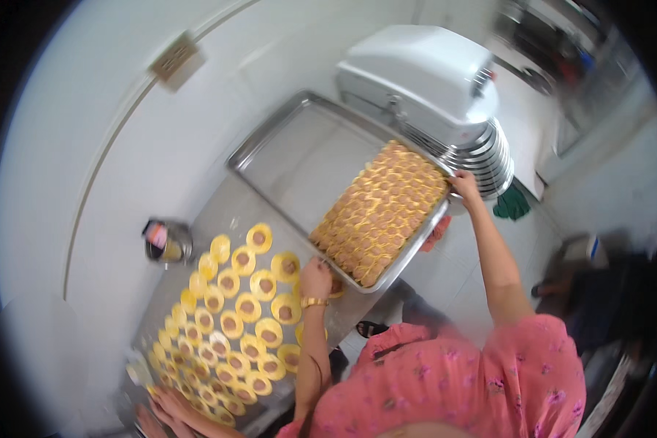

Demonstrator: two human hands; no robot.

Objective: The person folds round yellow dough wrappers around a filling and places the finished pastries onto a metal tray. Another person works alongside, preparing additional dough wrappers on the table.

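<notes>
Steel-grey, the worktable (215,201) runs away from you beyond your left hand (315,277) and continues down on that hand's left side. Past your right hand (463,184) stands a white mixer (420,69), close by the tray's far long side; a swing that way could knock the rim against it.

Between your hands lies the steel tray (292,142). Your right fingers close on its rim at the far right corner; your left ones look curled on the near long side, though blur hides the exact grip. Whether it rests on the worktable or hangs a little above, you cannot tell from here.

Rows of browned filled pieces (383,215) crowd the tray's end between your hands, and the far end is bare. That lopsided load could tip the tray if one hand lifts more than the other, sending pieces sliding.

Left of and below your left hand spread flat yellow rounds (248,307) topped with filling. Some sit right by the tray's edge, so lowering it carelessly could squash them. Further down-left, another person's hands (166,410) are among the rounds. Well left of your left hand stands a small container (169,247).
</notes>
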